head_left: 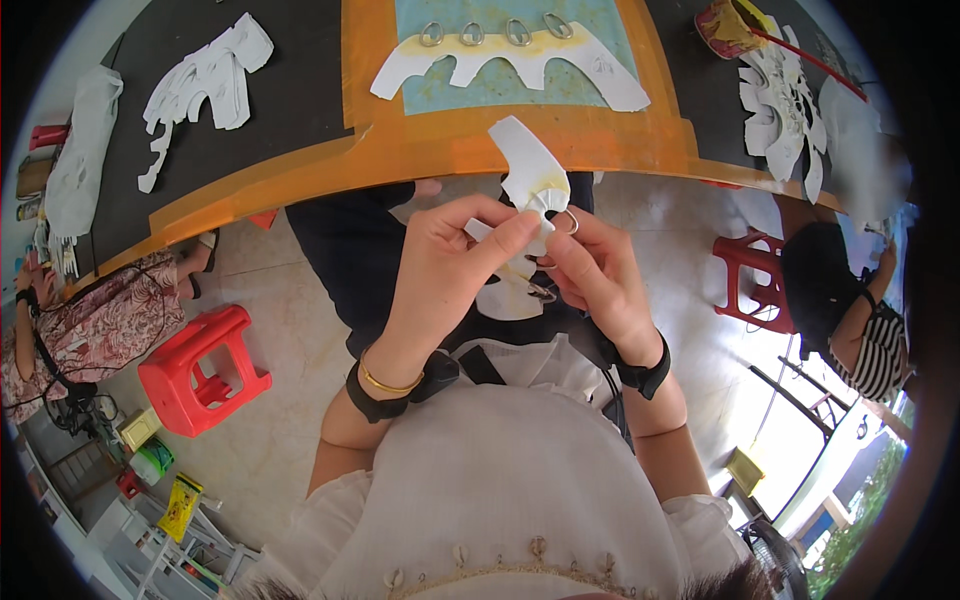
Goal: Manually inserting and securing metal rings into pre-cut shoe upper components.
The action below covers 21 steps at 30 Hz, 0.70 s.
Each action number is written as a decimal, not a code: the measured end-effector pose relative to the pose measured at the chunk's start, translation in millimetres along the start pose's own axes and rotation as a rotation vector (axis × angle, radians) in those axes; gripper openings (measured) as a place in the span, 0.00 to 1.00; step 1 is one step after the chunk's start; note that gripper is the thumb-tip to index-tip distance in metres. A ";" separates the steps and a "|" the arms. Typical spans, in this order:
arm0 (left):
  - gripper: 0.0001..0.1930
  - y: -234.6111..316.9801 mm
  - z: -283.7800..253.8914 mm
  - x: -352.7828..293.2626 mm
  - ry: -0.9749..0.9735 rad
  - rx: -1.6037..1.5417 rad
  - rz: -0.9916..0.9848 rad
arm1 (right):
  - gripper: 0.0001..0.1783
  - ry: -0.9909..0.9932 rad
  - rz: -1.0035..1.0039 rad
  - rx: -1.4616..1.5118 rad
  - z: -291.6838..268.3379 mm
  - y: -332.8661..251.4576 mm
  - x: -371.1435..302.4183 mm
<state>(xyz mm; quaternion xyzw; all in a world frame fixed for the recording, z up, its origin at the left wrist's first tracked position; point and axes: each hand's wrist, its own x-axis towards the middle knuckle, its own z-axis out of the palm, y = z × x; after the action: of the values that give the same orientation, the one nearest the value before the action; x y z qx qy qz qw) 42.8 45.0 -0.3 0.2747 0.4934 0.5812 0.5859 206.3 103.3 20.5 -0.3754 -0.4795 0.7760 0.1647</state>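
Between my two hands, over my lap, is a white scalloped piece (530,165) of thin sheet material, with yellowish glue along its edge. My left hand (455,250) is closed, thumb and fingers pinching a puckered fold in its middle. Closed too, my right hand (600,265) grips the same piece at the fold, beside a metal ring (572,222); its fingertips are partly hidden. The piece's lower end hangs down below my fingers. On the table ahead lies a similar white piece (510,60), glue-smeared, with several oval metal rings (470,34) along its far edge.
Orange tape (270,190) borders the dark table. Stacked white cutouts lie at left (215,80) and right (775,110). A glue pot (725,28) with a red-handled brush stands far right. Red stools (205,370) stand on the floor. Other people sit at both sides.
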 end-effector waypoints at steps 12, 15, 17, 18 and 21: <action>0.07 -2.6 2.7 2.2 0.002 -0.067 -0.022 | 0.09 0.019 -0.072 -0.023 -0.9 7.6 9.0; 0.07 4.6 5.7 5.6 0.031 -0.129 -0.045 | 0.11 -0.028 -0.133 -0.007 -5.4 11.1 8.8; 0.07 4.3 5.5 6.3 0.049 -0.137 -0.027 | 0.12 -0.053 -0.199 0.164 -9.1 12.8 8.8; 0.08 0.7 3.1 6.2 0.036 -0.085 -0.049 | 0.10 0.013 -0.147 0.125 -8.1 10.4 6.3; 0.08 -2.3 0.1 5.5 0.018 0.012 -0.072 | 0.07 0.141 -0.155 0.027 7.9 4.4 8.0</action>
<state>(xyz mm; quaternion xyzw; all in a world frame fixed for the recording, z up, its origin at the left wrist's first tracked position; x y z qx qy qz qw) 42.9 49.9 -3.7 0.2553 0.5115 0.5593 0.6003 195.6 101.1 15.3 -0.3886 -0.4837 0.7389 0.2628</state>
